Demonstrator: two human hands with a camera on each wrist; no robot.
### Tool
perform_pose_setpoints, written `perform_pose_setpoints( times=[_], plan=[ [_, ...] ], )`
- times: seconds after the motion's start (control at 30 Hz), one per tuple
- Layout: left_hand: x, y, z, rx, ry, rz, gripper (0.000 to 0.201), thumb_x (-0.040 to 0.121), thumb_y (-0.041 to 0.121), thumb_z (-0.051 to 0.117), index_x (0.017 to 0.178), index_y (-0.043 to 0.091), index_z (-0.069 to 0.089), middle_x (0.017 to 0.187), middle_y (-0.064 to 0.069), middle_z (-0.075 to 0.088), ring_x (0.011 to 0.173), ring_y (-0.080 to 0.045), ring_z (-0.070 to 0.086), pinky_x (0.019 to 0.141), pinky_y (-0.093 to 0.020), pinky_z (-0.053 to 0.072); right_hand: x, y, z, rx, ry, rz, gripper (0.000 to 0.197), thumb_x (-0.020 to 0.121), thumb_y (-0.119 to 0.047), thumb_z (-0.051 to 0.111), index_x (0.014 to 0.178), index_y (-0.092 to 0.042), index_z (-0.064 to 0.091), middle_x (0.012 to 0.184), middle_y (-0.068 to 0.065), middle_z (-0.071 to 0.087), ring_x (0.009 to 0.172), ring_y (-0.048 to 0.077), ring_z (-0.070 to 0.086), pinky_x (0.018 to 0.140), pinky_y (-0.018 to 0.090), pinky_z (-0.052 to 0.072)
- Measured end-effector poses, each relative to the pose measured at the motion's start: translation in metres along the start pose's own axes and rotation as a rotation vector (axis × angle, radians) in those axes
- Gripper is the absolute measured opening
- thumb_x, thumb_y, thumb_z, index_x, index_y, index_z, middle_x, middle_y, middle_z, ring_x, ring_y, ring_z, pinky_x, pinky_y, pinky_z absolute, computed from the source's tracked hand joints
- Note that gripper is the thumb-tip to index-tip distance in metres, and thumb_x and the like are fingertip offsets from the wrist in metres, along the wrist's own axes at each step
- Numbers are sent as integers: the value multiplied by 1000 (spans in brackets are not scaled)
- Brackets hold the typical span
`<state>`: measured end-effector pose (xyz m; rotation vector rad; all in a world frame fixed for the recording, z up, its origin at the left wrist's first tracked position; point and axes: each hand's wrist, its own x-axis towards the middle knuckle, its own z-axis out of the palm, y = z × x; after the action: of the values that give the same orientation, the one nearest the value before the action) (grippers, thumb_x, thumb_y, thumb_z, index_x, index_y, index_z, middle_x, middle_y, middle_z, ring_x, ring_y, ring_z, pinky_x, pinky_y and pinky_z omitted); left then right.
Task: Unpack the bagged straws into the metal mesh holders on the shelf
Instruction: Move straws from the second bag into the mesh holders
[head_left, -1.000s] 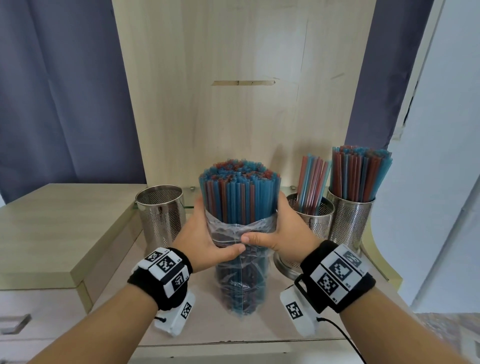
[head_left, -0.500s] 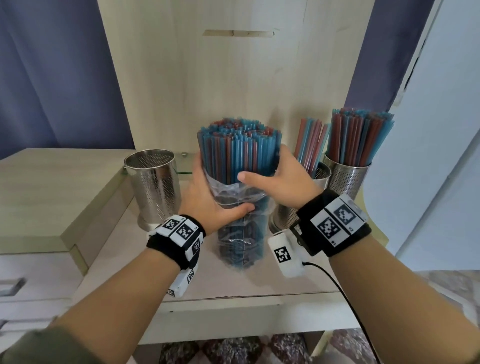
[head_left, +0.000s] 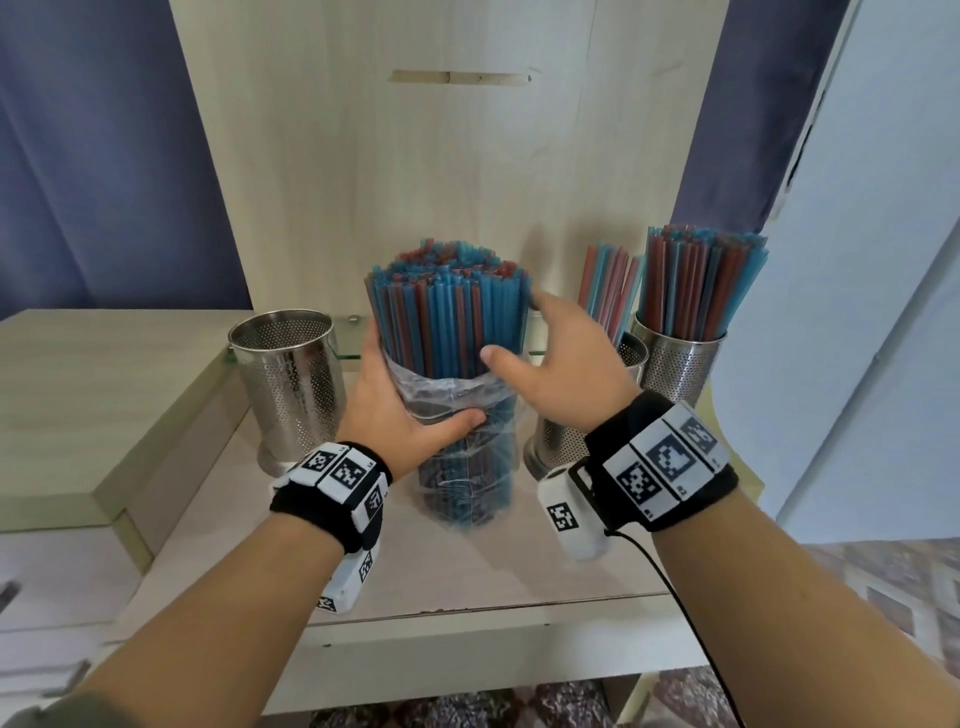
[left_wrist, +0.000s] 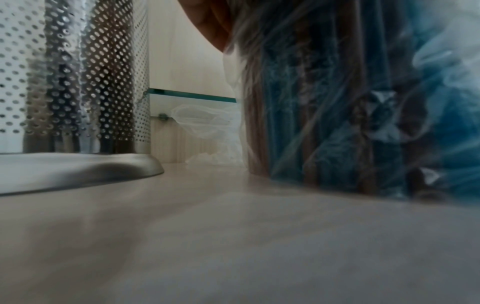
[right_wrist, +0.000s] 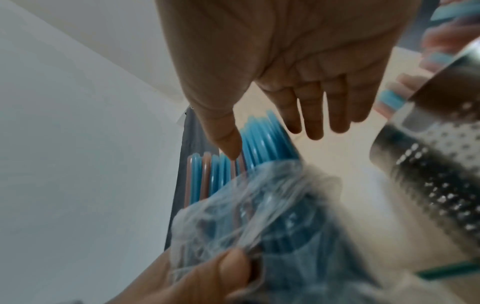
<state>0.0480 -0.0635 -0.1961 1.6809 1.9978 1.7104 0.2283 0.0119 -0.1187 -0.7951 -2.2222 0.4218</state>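
Head view is showing the left hand (head_left: 395, 405) wrapping its grip around the plastic bag (head_left: 462, 410) of straws (head_left: 452, 322) standing upright on the shelf (head_left: 467, 571), while the right hand (head_left: 566, 374) is hovering at three o'clock of the bundle, fingers (right_wrist: 314, 111) spread and holding nothing, an empty mesh holder (head_left: 288, 379) sitting at nine o'clock.
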Motion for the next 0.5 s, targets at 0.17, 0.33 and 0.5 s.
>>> perform_pose_setpoints(
  times=[0.17, 0.33, 0.5],
  plan=[
    [-2, 3, -1, 83, -7, -19, 129, 53, 56, 88, 151, 18, 12, 145, 3, 44, 132, -12, 45, 112, -33, 37, -11, 31, -14, -143, 230, 245, 80, 79, -58, 67, 142, -15, 42, 142, 13, 44, 132, 32, 39, 109, 44, 36],
    [-1, 4, -1, 109, -21, -34, 126, 53, 58, 86, 150, 19, 15, 145, 2, 44, 131, -15, 45, 109, -29, 36, -19, 54, -7, -77, 181, 382, 113, 68, -69, 71, 151, -7, 24, 150, 17, 34, 140, 32, 31, 115, 44, 30],
    [-2, 7, -2, 105, -28, -44, 129, 53, 59, 85, 151, 17, 13, 147, 1, 42, 133, -14, 43, 110, -30, 36, -21, 73, -10, -22, 198, 379, 89, 53, -76, 69, 125, -24, 56, 119, -1, 62, 112, 17, 58, 101, 39, 49]
  ],
)
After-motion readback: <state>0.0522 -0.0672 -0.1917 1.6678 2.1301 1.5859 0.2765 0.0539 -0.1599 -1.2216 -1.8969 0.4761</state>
